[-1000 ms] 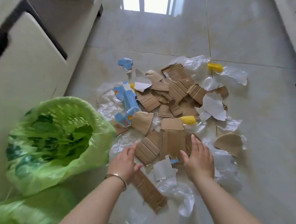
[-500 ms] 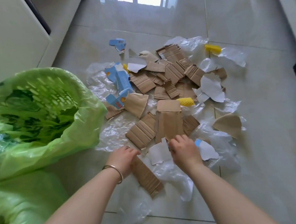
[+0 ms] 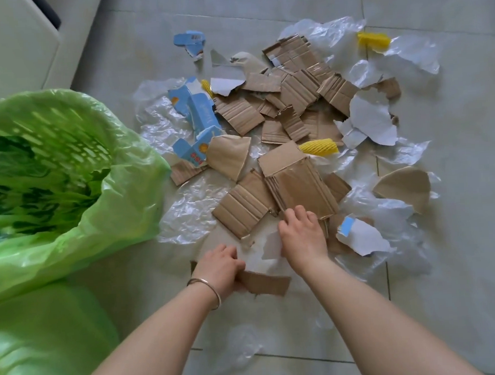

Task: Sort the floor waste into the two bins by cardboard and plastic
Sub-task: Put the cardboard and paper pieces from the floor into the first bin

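A pale glossy tiled floor with thin dark grout lines fills most of the view. At the upper left stands a cream-coloured cabinet with a dark gap along its top edge. A thin metal bangle circles one wrist, low in the middle.

place: home interior | floor: glossy pale floor tiles | far left: cream cabinet | near left: liner-fitted green bin
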